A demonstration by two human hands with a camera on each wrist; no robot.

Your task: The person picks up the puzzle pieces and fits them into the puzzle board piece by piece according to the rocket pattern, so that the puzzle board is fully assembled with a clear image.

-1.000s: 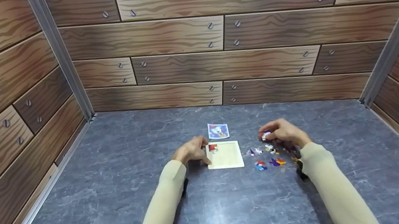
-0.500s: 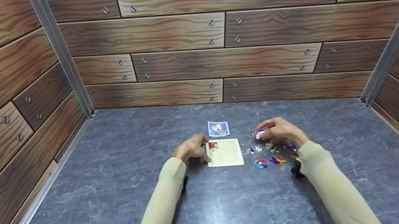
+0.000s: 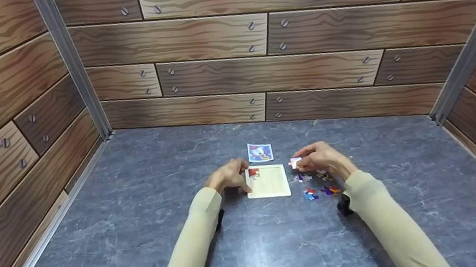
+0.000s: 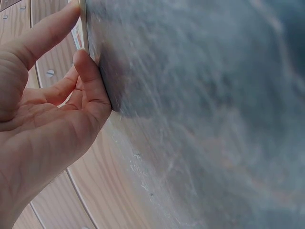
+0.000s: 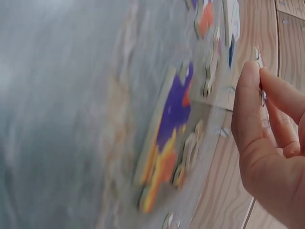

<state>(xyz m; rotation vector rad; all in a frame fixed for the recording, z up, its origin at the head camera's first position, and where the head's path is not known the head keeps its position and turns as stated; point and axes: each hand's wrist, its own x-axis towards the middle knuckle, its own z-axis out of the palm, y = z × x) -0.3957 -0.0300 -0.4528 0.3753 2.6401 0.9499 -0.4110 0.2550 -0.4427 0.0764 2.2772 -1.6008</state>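
Note:
At the left edge of a cream wooden puzzle tray point(image 3: 274, 184), my left hand point(image 3: 229, 176) holds the frame, thumb near the front corner and fingers toward the back. A mostly red puzzle piece point(image 3: 254, 172) lies in the tray's back left corner. Between thumb and fingertips, my right hand point(image 3: 322, 159) pinches a whitish-pink puzzle piece point(image 3: 295, 163), just right of the tray. The right wrist view shows that held piece nearly edge-on, above the table. Below the right hand lie loose pieces, among them a purple and orange piece point(image 3: 330, 190) and a red and blue piece point(image 3: 310, 194).
Behind the tray lies a small picture card point(image 3: 260, 152) with a white cartoon figure on blue. The grey marbled tabletop point(image 3: 178, 169) meets wood-patterned walls point(image 3: 199, 115) at the back and both sides. Part of the loose pieces is hidden by the right hand.
My right hand has moved left toward the tray, carrying the pinched piece, which has turned to look paler. My left hand keeps its place on the tray.

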